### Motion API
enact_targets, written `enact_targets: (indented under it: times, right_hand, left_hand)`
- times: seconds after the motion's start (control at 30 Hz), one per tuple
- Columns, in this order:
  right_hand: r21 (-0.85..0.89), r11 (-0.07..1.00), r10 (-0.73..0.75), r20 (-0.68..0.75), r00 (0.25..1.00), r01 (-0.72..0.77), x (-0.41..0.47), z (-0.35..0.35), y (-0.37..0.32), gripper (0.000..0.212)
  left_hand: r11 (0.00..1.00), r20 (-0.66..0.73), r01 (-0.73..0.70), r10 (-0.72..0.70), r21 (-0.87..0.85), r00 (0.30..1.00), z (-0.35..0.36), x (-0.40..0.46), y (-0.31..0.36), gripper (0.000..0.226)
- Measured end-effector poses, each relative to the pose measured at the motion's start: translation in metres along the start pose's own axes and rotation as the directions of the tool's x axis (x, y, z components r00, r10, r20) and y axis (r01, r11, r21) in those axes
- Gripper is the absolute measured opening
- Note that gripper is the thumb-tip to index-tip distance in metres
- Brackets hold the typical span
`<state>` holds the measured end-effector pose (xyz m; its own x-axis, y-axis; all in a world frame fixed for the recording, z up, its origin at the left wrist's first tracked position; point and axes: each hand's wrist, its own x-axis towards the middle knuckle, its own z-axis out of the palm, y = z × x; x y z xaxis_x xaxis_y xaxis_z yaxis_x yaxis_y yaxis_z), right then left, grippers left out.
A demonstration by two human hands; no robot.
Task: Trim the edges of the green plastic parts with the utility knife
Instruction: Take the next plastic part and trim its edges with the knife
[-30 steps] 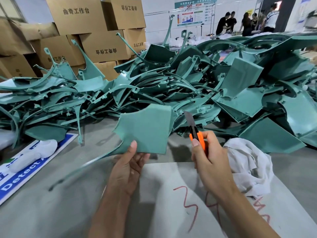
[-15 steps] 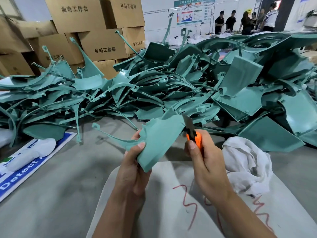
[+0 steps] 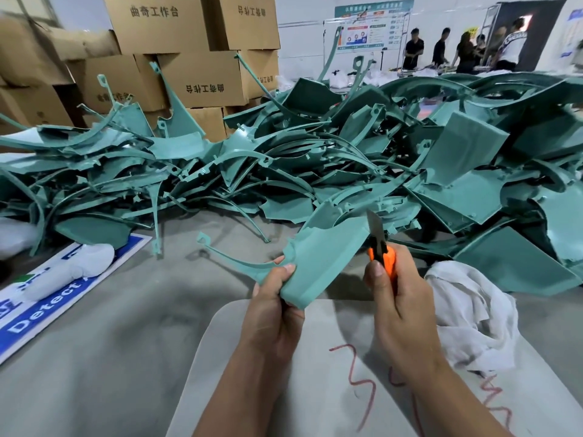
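Note:
My left hand [image 3: 277, 307] grips the lower end of a green plastic part [image 3: 318, 257], a curved panel with a thin arm that sweeps out to the left. In my right hand [image 3: 397, 298] is an orange utility knife [image 3: 380, 247], blade extended and pointing up. The blade lies against the upper right edge of the held part. Behind, a big heap of green plastic parts [image 3: 315, 159] covers the grey table [image 3: 126, 326].
A white rag [image 3: 473, 310] lies right of my hands. A light sheet with red scribbles [image 3: 315, 389] is under my arms. A blue and white sign [image 3: 47, 298] lies at left. Cardboard boxes [image 3: 195, 70] stack behind the heap; several people stand far right.
My left hand turned the green part from a flat, face-on hold to a tilted one and brought it closer. The knife blade moved in against its right edge.

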<state>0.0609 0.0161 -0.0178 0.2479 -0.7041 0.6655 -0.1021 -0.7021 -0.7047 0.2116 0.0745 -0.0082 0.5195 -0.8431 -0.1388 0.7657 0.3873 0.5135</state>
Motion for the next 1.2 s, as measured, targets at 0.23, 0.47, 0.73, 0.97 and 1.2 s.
enact_targets:
  times: [0.23,0.47,0.73,0.97,1.2]
  right_hand:
    - [-0.081,0.994,-0.063,0.113,0.992,0.073,-0.006,0.005,-0.007,0.017]
    - [-0.128,0.983,-0.096,0.253,0.963,0.132,-0.010,0.008,-0.006,0.013]
    - [-0.090,0.978,-0.137,0.402,0.905,0.188,-0.013,0.008,-0.005,0.014]
    - [-0.047,0.959,-0.217,0.512,0.831,0.279,-0.014,0.011,-0.016,0.040]
    - [-0.077,0.978,-0.185,0.129,0.974,0.196,-0.011,0.000,-0.008,0.038]
  left_hand:
    - [0.994,-0.047,0.009,-0.014,-0.107,0.999,0.003,0.000,0.003,0.046]
    - [0.994,-0.084,-0.025,0.017,-0.106,0.996,0.001,0.003,0.006,0.041]
    - [0.998,-0.098,-0.039,0.034,-0.056,0.995,-0.001,0.003,0.009,0.018]
    - [0.996,-0.113,-0.042,0.051,0.085,0.992,-0.004,0.006,0.013,0.012]
    - [0.946,-0.164,-0.245,0.282,0.211,0.945,-0.010,0.008,0.015,0.028]
